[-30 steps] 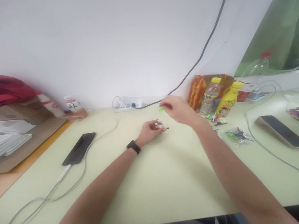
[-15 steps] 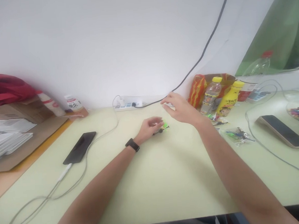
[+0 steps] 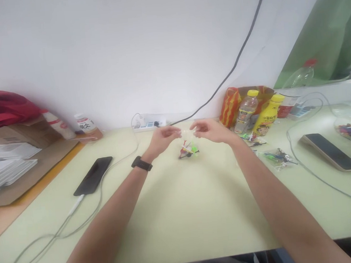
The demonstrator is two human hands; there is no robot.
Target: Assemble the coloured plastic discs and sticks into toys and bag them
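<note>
A small pile of coloured toy pieces [image 3: 188,150], red, green, yellow and black, lies on the pale green desk [image 3: 188,211]. My left hand [image 3: 161,139], with a black watch on its wrist, is raised just above and left of the pile. My right hand [image 3: 208,130] is raised just right of it. Both hands face each other with fingertips pinched, and a thin pale thing, too small to name, seems to span between them.
A black phone [image 3: 93,175] on a white cable lies at the left. A power strip [image 3: 148,124] sits at the wall. Bottles [image 3: 266,118] and a snack bag stand at the right, with small packets [image 3: 275,157], a second phone [image 3: 330,151] and a bowl nearby. Boxes and papers fill the far left.
My left hand has let go of the toy pieces and lifted off the desk. My right hand dropped the green piece onto the pile. Both hands now meet above it.
</note>
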